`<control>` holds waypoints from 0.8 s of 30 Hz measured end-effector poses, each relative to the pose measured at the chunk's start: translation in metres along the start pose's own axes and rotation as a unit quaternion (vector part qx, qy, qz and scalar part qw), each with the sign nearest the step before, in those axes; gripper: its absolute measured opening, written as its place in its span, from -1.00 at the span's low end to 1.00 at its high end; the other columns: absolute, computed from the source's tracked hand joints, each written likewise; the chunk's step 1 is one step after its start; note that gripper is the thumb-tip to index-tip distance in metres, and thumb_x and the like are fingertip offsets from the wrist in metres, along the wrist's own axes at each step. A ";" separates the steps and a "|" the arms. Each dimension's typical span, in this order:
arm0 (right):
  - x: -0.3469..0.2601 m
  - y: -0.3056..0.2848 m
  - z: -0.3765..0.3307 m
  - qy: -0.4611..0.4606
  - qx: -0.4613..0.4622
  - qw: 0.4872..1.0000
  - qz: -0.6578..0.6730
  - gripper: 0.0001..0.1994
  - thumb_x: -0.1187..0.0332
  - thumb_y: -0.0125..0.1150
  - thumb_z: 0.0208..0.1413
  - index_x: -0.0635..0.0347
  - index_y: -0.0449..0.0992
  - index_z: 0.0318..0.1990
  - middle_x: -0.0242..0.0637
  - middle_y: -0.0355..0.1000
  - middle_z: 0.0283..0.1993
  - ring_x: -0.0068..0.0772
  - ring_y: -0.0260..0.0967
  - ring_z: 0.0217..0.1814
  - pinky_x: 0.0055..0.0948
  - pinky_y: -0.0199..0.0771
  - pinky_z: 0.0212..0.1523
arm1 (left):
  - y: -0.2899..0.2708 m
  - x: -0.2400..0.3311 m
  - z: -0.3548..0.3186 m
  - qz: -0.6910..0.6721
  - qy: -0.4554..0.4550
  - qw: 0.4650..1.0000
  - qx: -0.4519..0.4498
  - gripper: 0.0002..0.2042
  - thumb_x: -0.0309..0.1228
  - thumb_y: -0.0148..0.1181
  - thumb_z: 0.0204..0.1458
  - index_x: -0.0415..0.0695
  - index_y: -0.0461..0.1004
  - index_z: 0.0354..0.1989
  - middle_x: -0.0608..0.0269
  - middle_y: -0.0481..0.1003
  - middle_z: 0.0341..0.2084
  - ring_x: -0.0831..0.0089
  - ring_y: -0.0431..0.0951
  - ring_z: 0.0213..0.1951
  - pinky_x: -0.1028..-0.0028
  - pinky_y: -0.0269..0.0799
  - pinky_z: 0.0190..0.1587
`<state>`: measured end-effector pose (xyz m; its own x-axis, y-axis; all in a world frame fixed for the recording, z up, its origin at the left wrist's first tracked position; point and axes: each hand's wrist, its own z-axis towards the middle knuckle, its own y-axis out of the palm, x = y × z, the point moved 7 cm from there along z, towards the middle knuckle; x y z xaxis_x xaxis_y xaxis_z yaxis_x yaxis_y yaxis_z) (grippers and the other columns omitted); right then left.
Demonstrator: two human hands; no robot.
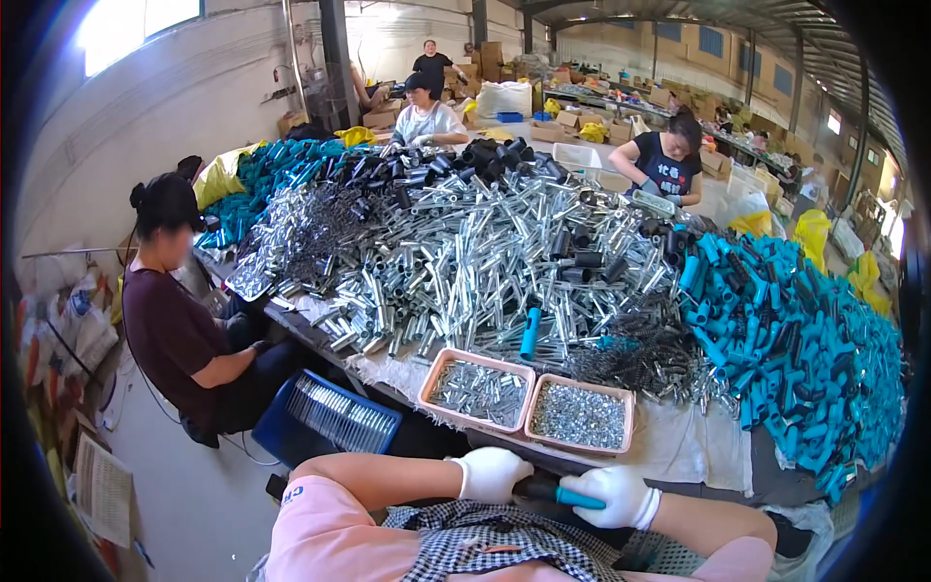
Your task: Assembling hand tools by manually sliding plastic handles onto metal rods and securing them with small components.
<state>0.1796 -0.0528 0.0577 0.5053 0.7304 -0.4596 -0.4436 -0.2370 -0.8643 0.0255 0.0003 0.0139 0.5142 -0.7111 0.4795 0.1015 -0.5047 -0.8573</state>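
Observation:
My left hand (495,475), in a white glove, is closed around the black end of a black and teal plastic handle (580,499) held low in front of my apron. My right hand (621,495), gloved too, grips the teal part from the other side. Whether the black and teal parts are one piece cannot be made out. Just beyond my hands, on the table edge, stand a pink bin of small metal pins (478,392) and a pink bin of tiny shiny metal parts (580,416). A single teal handle (530,333) lies behind them.
A big heap of metal tubes (475,252) covers the table, with dark springs (621,354) near its front. Teal handles (805,359) pile up at right. A blue crate (330,422) stands left, beside a seated person (184,310). Other people (664,160) work across the table.

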 end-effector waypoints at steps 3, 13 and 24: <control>0.022 0.011 0.004 0.183 0.035 0.915 0.359 -0.44 0.41 0.27 0.01 0.24 0.37 0.23 -0.11 0.54 -0.14 -0.30 0.54 -0.32 -0.33 0.58 -0.20 | -0.024 -0.004 -0.003 0.112 -0.007 0.990 0.081 -0.72 -0.27 0.31 -0.19 -0.18 0.50 -0.35 -0.03 0.55 -0.52 0.00 0.61 -0.41 0.12 0.52 -0.32; 0.032 0.031 0.010 0.278 0.328 0.566 0.704 -0.52 0.03 0.03 0.28 0.27 0.34 0.12 -0.02 0.49 -0.09 -0.20 0.53 -0.23 -0.16 0.58 -0.08 | -0.078 -0.029 0.003 0.260 0.042 0.921 0.288 -0.88 -0.37 0.11 -0.08 -0.12 0.41 -0.39 0.22 0.45 -0.55 0.23 0.56 -0.50 0.21 0.48 -0.50; 0.046 -0.039 -0.020 0.247 0.416 0.844 0.230 -0.60 0.41 0.03 0.19 0.40 0.44 0.15 -0.11 0.52 0.02 -0.33 0.43 0.08 -0.32 0.34 0.18 | -0.062 -0.024 -0.013 0.028 -0.052 0.968 0.244 -0.78 -0.27 0.28 -0.13 -0.07 0.53 -0.32 0.01 0.53 -0.58 0.01 0.60 -0.48 0.10 0.52 -0.41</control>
<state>0.2347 -0.0224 0.0658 0.2934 0.2776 -0.9148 -0.9397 0.2596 -0.2226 -0.0040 0.0422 0.0574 0.6113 -0.6640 0.4306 0.4478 -0.1584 -0.8800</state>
